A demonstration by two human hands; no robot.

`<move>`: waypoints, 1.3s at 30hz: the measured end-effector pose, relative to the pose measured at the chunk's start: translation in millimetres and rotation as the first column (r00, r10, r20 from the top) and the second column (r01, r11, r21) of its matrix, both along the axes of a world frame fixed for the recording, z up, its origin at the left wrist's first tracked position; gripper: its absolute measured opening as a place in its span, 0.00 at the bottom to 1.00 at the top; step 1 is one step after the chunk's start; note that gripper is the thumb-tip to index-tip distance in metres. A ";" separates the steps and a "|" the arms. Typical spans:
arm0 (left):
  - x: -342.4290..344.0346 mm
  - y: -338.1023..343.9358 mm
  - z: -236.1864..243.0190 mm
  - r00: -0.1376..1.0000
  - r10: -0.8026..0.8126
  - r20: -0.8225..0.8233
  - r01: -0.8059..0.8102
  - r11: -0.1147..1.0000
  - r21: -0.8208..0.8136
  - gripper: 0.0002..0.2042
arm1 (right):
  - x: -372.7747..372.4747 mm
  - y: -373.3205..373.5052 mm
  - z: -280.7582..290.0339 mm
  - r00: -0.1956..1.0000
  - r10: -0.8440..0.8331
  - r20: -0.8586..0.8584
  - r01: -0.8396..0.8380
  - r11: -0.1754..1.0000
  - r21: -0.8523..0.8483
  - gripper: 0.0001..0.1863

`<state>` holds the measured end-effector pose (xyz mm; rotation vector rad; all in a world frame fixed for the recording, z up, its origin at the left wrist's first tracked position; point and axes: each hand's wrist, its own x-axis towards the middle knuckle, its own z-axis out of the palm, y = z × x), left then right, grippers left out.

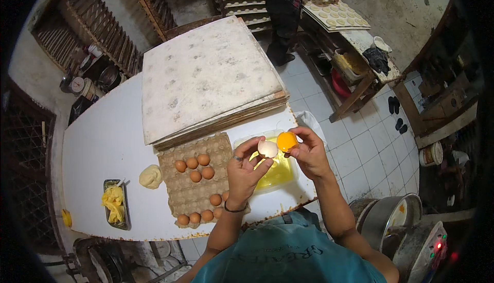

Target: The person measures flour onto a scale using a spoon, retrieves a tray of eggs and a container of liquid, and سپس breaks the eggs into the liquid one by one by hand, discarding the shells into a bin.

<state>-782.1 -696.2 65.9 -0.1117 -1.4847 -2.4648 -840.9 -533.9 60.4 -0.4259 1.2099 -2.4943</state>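
Observation:
My left hand (pixel 247 167) pinches one half of a broken eggshell (pixel 267 149), whose pale hollow inside faces up. In my right hand (pixel 310 151) is the other eggshell half, filled with an orange yolk (pixel 287 141). Both halves are held close side by side above a clear plastic tub (pixel 280 184) of yellowish egg white. Left of the tub lies a cardboard egg tray (pixel 177 187) with several brown eggs (pixel 207 173) in two groups; my left forearm hides part of its right side.
A tall stack of floury boards (pixel 211 72) stands behind the tray. A dough ball (pixel 151 177) and a dish of yellow fat (pixel 113 203) sit to the left. Large metal pots (pixel 396 216) are at lower right. Another person (pixel 285 10) works at a far bench (pixel 360 38).

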 end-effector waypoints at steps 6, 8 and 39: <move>-2.7 0.7 -10.4 0.993 0.106 -0.053 -0.107 0.994 -0.018 0.23 | 8.6 -22.0 2.0 0.992 -0.117 -0.040 0.117 0.993 0.010 0.25; -3.8 0.8 -13.1 0.990 0.124 -0.070 -0.132 0.985 -0.114 0.23 | 7.6 -26.1 -3.2 0.983 -0.159 -0.089 0.164 0.985 0.058 0.25; -55.0 204.7 -22.9 0.822 -0.564 0.082 0.527 0.807 0.268 0.22 | 33.5 172.6 7.6 0.856 -0.516 0.022 0.510 0.838 -0.195 0.23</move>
